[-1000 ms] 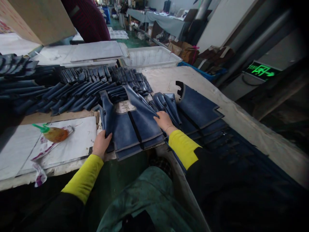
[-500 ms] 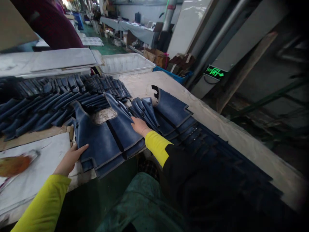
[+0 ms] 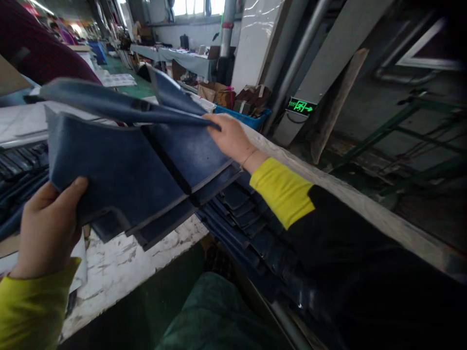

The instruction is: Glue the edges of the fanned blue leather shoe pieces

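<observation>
Two or more dark blue leather-like panels (image 3: 109,163) with a black stripe are lifted above the work table. My left hand (image 3: 53,223) pinches their left edge, thumb on top. At the upper right edge, my right hand (image 3: 231,138) is closed on the panels, where a folded strip runs out to the left. Below my right arm, a row of overlapping blue panels (image 3: 251,228) lies along the table. More folded dark pieces (image 3: 22,175) lie at the far left, partly hidden behind the raised panels.
The worn white table (image 3: 120,262) has a peeling surface. Behind it stand a blue crate (image 3: 248,116) with brown bundles and a lit green exit sign (image 3: 302,106). A person's dark red sleeve (image 3: 44,48) is at the upper left. A green metal frame (image 3: 412,131) stands at right.
Both hands have raised the panels off the table toward me, and the far edge now folds up. My left hand has moved left, my right hand upward. The head view has shifted.
</observation>
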The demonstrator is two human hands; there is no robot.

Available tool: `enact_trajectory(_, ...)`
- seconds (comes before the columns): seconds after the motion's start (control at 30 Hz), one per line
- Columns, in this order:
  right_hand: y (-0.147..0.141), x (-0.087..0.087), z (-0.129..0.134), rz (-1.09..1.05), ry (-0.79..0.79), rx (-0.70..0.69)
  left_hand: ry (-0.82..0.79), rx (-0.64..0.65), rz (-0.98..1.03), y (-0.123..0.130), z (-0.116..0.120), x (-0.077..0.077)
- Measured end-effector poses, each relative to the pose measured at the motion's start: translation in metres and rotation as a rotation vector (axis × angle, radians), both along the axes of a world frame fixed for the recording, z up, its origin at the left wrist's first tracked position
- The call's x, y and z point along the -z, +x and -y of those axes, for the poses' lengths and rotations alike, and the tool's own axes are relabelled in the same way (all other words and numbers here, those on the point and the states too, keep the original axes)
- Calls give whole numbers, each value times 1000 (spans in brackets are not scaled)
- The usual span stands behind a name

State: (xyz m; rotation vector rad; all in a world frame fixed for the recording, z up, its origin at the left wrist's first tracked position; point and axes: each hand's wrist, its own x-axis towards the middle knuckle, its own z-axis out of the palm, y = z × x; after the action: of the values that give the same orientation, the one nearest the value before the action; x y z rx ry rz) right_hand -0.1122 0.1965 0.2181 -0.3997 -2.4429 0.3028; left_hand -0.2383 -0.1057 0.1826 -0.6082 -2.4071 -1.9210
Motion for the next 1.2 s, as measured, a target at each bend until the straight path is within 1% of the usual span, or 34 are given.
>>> enact_trajectory(0.03,11,-15,-16,-5,32,52,76,82,-26,3,-22,-10)
enact_trajectory(0.07,23,-27,-32,-16,60,106,112,154,-45,5,-47,-17)
enact_trajectory(0.1,36,-36,-49,-37,93,155,139,204,-63,6,-72,-21)
enact_trajectory(0.13,49,-42,-65,-53,128,198,155,261,-79,7,-98,-21)
enact_trajectory(0.2,73,-45,-97,-61,178,263,186,380,-143,8,-150,-15)
enact_trajectory(0.27,93,-36,-125,-44,188,325,158,436,-206,11,-197,-1)
enact_trajectory(0.33,107,-20,-146,-12,178,376,94,449,-265,17,-234,14)
enact_trajectory(0.37,111,-10,-155,6,171,391,61,452,-291,21,-249,21)
enact_trajectory(0.43,114,9,-170,29,155,412,-1,447,-332,28,-269,33)
enact_trajectory(0.53,110,32,-188,27,118,404,-81,404,-343,31,-285,44)
enact_trajectory(0.6,104,44,-200,14,93,378,-98,388,-342,28,-290,51)
enact_trajectory(0.67,96,57,-210,16,59,358,-99,367,-348,23,-294,62)
enact_trajectory(0.7,91,66,-213,26,33,354,-112,351,-354,20,-295,70)
enact_trajectory(0.77,82,90,-216,72,-35,359,-189,335,-348,18,-296,93)
enact_trajectory(0.8,78,104,-215,114,-77,371,-263,348,-335,18,-295,107)
enact_trajectory(0.9,68,148,-212,271,-215,445,-572,427,-301,20,-291,147)
enact_trajectory(0.93,67,159,-211,303,-247,471,-660,443,-302,19,-289,156)
enact_trajectory(0.97,65,167,-212,314,-265,486,-723,444,-314,18,-287,162)
enact_trajectory(1.03,63,171,-214,282,-258,481,-755,427,-345,15,-283,164)
enact_trajectory(1.2,46,154,-222,185,-201,396,-604,353,-360,8,-279,150)
